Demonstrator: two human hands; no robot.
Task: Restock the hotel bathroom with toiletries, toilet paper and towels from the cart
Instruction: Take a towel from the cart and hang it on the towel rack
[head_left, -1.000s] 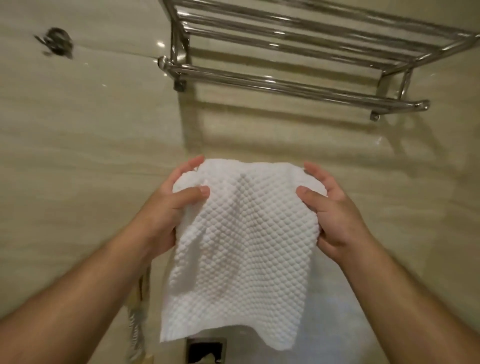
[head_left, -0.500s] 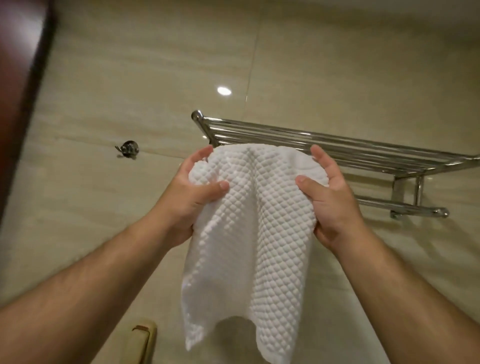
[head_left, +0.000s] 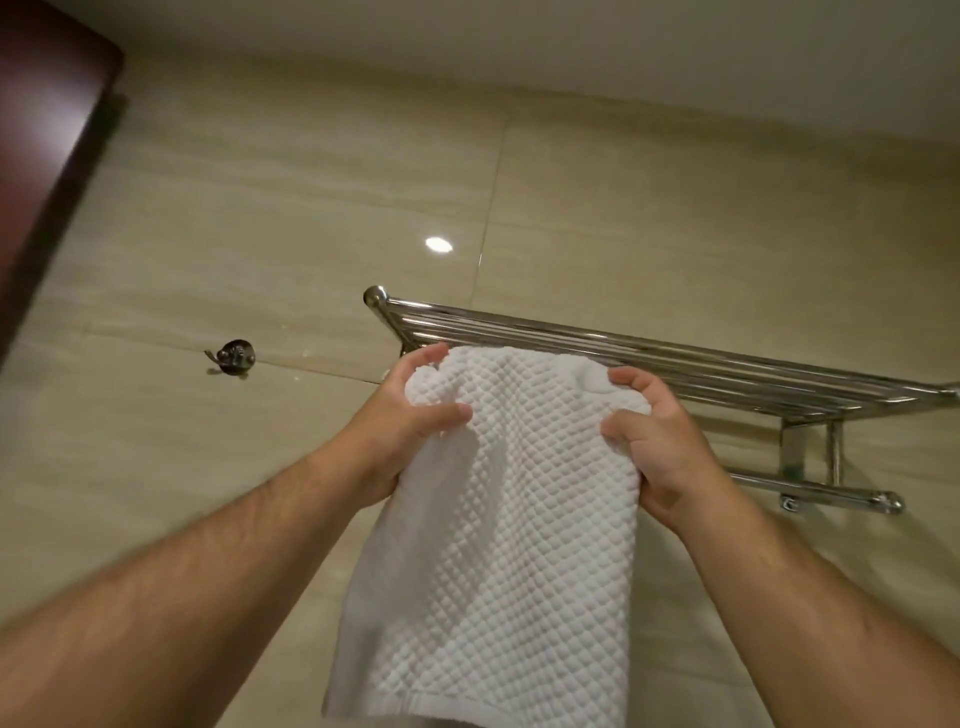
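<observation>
Both the left hand and right hand clutch the white towel just below the chrome rack, apparently not yet draped, so hanging remains.

The rack is a shiny metal shelf stuck on the tan wall in front of me. Its top is a row of long thin rods lying side by side, going from left to right. Lower down there is one more rod, held up by short posts near the right end. The top of my towel is up at the left end of the rack, in front of the rods. I cannot tell if it touches them or is just close. The rest hangs down. My left hand and right hand grip its top corners.
</observation>
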